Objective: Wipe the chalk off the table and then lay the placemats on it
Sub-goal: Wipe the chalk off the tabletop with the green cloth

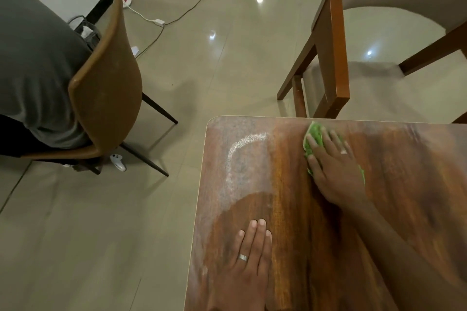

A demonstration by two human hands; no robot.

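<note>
The wooden table (290, 209) is lying nearest, its left strip carrying a pale chalk arc (236, 149) and haze. The left hand (249, 257) is resting flat, fingers straight, probably bracing the body. The right hand (333, 169) is pressing a green cloth (313, 137) near the far edge with fingers spread (for even pressure, I judge). No placemats are showing.

I count one wooden table (290, 209): two hands on it, one green cloth (314, 137), one ring (243, 257). Beyond the table, two chairs; left of it, one white controller (118, 161) on the floor.
</note>
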